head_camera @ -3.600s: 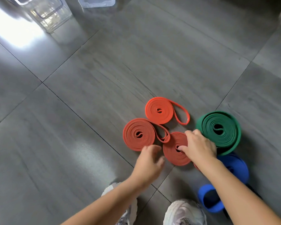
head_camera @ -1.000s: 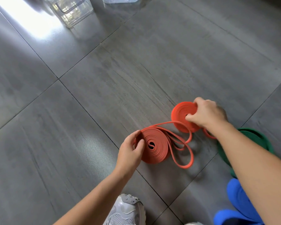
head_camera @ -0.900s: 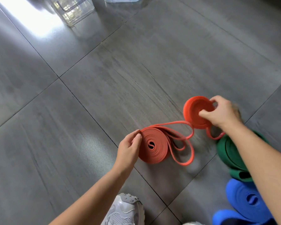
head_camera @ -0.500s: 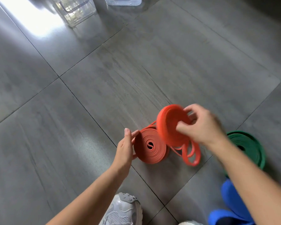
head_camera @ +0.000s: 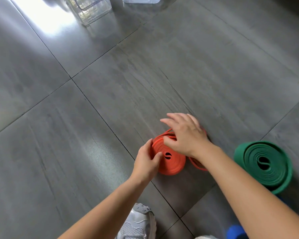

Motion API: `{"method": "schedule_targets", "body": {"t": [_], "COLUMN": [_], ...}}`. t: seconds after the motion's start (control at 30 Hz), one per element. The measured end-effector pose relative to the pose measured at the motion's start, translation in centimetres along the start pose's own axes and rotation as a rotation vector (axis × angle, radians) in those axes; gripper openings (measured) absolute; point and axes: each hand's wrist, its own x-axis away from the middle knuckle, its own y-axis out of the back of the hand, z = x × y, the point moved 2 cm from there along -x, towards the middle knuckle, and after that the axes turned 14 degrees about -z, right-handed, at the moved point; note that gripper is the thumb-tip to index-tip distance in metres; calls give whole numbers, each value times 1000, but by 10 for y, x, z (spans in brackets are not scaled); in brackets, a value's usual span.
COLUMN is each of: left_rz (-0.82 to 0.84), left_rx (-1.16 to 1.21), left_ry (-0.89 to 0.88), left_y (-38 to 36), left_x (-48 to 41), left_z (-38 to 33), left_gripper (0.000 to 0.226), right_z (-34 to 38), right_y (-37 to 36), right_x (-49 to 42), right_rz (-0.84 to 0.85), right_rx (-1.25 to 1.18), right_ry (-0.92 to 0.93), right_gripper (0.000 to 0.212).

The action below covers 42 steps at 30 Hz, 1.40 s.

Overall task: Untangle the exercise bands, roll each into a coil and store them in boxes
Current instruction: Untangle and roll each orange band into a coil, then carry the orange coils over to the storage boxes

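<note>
Down on the grey floor [head_camera: 145,75], the left hand [head_camera: 146,163] grips the orange coil [head_camera: 173,163] by its rim; the right hand [head_camera: 185,135] lies open-fingered over it, with a green coil [head_camera: 248,156] nearby.

1. The floor [head_camera: 110,87] is laid with large grey tiles, parted by dark joints.
2. An orange coil [head_camera: 173,165] is laid flat beside a joint; orange loops beneath it perhaps belong to another coil.
3. A green coil [head_camera: 266,163] lies apart, rightward.
4. A clear box [head_camera: 91,11] and a second clear box [head_camera: 140,0] are stood at the far side.
5. A grey shoe [head_camera: 138,223] is planted nearest.
</note>
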Motion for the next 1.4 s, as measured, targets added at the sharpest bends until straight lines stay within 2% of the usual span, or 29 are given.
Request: {"method": "schedule_targets", "body": {"t": [0.07,0.13,0.2,0.3,0.47,0.5,0.6,0.7,0.77,0.87,0.97,1.07,1.23,1.33,1.4], "left_rz": [12,20,4,-2,-7,-11,12,122,198,199,200,224,204,206,212], "left_rx": [-12,-5,9,16,70,94,148,235,288,306,298,308,413,489,525], "left_ry": [3,14,51,82,186,215,300,405,444,423,355,341,315,296,260], "left_y": [0,-1,-1,-1,-2,-2,-2,2,8,30,66,111,199,265,312], "left_x": [-1,-1,-1,-3,-3,-3,-3,-5,-6,-3,10,38,105,152,185], "left_z": [1,2,1,0,0,-1,-3,-6,-12,-28,-70,-127,-252,-338,-391], "left_gripper": [53,54,53,46,52,52,49,40,34,37,39,37,40,57,64], "right_z": [10,7,-8,-29,-32,-33,-29,-26,-26,-15,12,41,105,152,188], "right_y": [-14,-21,-15,-11,-18,-18,-25,-35,-37,-24,22,92,246,350,419], "right_x": [-11,-14,-10,9,44,48,54,57,57,60,59,56,55,55,53], "right_rz": [147,242,254,250,181,174,145,44,21,-20,-80,-83,-119,-150,-147], "right_rx": [118,254,306,251,190,143,-216,-429,-555,-727,-880,-933,-1000,-1036,-1046], "right_ry": [127,157,42,-116,-339,-404,-661,-860,-911,-912,-895,-876,-858,-835,-805], "right_gripper": [59,67,77,82,94,94,93,90,81,74,81,86,72,53,49]}}
